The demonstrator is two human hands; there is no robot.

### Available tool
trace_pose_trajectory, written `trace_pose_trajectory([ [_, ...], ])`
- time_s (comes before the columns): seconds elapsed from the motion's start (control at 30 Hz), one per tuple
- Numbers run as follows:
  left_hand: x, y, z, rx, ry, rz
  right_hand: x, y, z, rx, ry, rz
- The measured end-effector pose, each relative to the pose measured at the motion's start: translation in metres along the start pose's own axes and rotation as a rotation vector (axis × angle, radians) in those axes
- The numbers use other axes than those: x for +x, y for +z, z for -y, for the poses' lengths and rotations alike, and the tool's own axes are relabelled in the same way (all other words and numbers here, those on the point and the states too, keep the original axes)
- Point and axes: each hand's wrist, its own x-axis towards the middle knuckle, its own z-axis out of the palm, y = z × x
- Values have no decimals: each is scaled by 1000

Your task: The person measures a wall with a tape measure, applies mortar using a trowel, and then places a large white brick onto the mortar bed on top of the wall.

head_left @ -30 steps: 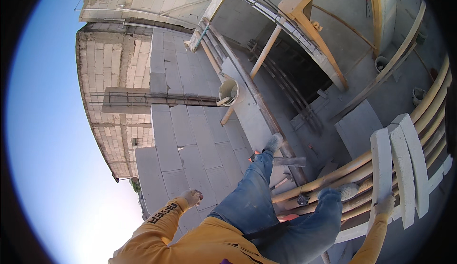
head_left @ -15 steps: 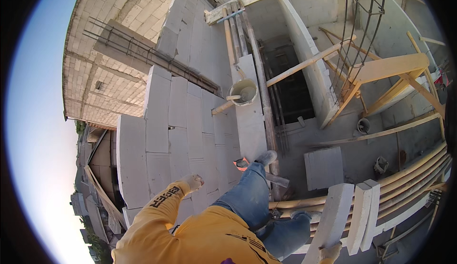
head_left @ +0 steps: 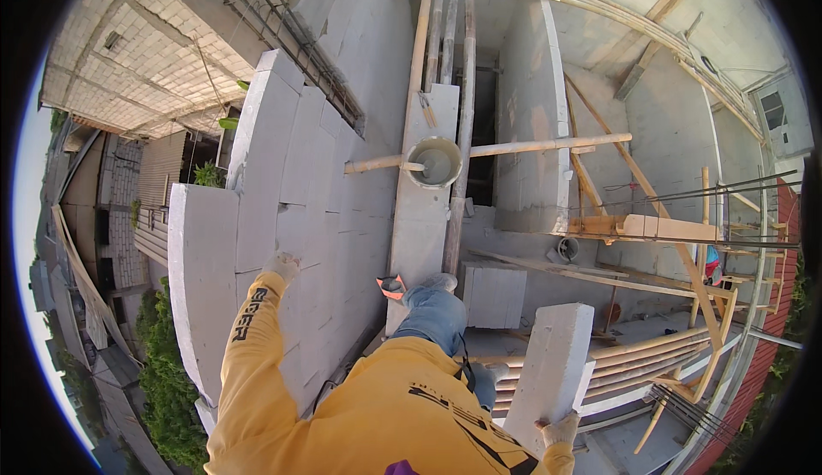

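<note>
My left hand [head_left: 282,265], in a pale glove with loosely bent fingers, is held out beside a wall of light grey blocks [head_left: 312,235], with nothing visible in it. At the lower right my right hand [head_left: 556,430] grips a long white block [head_left: 552,364], which leans away from me. My jeans-clad leg rests on a narrow board [head_left: 424,222] between my hands, near a small orange-and-black container [head_left: 391,286]. Farther along that board stands a bucket [head_left: 435,167] with grey contents and a wooden handle in it.
Long poles [head_left: 468,64] flank the board over a dark opening [head_left: 485,98]. A wooden crosspole [head_left: 548,144] spans it. Timber framing [head_left: 642,227], stacked bamboo poles [head_left: 651,348] and rebar [head_left: 753,244] stand right. Neighbouring buildings [head_left: 120,55] and greenery [head_left: 154,355] lie left.
My view has swung round, so the board now runs straight up the middle. My left arm is raised higher beside the wall. My right hand still holds the white block.
</note>
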Motion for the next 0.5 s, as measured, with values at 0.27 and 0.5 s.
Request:
trace_pose_trajectory([
  [0.27,13,-35,-35,-438,-92,109,36,37,113,90,-77,38],
  [0.5,3,-37,-150,-433,86,196,77,80,220,84,-83,55],
])
